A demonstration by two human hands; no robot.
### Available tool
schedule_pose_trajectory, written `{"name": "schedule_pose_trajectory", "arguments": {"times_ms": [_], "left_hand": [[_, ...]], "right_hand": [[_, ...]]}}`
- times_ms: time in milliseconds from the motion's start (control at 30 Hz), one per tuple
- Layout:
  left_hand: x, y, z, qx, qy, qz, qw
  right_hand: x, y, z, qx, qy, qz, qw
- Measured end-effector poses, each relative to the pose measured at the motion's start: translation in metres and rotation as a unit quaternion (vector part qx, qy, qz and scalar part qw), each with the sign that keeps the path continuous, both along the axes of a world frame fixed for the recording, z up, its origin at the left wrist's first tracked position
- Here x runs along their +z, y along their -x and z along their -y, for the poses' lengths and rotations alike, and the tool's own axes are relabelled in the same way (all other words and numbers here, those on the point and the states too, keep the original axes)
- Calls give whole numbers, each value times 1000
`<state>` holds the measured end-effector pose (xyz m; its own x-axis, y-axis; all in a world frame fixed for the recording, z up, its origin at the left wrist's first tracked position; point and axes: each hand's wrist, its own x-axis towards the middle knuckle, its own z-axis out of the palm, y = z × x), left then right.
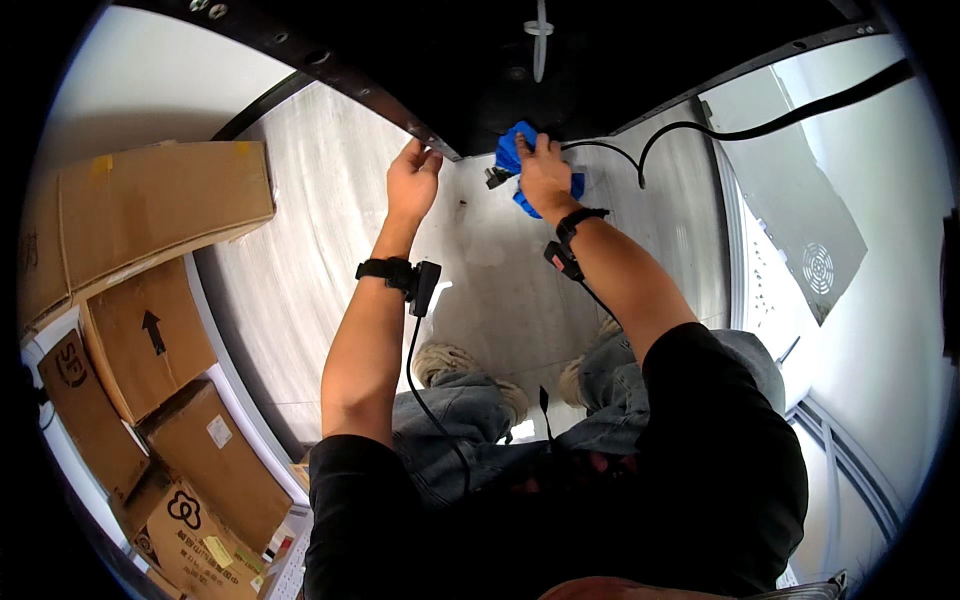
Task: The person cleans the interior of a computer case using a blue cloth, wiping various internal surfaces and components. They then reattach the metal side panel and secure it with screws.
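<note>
A blue cloth (518,140) is bunched under my right hand (546,172), whose fingers press it against the lower front of a black cabinet (470,85). Part of the cloth hangs down below the palm. My left hand (411,187) grips the cabinet's bottom edge, left of the front corner; its fingertips are partly hidden there. Beside the cloth, a black plug (497,178) rests close to the floor. A thin black cable (600,146) runs from behind my right hand toward the right.
Cardboard boxes (160,205) are stacked along the left side. A thick black cable (800,112) loops at the upper right, near a grey vented panel (780,190) by the wall. Pale wood-look floor (325,190) lies beneath. A white tie (540,40) hangs on the cabinet.
</note>
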<state>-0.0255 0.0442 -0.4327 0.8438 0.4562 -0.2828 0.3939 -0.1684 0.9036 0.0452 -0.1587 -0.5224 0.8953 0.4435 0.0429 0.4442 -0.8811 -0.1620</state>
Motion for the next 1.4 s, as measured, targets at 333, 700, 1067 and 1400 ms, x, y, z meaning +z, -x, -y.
{"name": "schedule_pose_trajectory", "arguments": {"times_ms": [333, 700, 1067, 1400], "left_hand": [[-21, 23, 8, -7, 43, -13, 999], [-56, 25, 42, -120, 71, -122, 983], [-10, -7, 104, -154, 231, -90, 956], [3, -14, 120, -73, 333, -80, 937]], "right_hand": [[16, 11, -44, 72, -23, -63, 995], [1, -39, 70, -85, 8, -36, 996], [40, -6, 68, -181, -216, -142, 949], [127, 30, 57, -35, -266, -302, 915]]}}
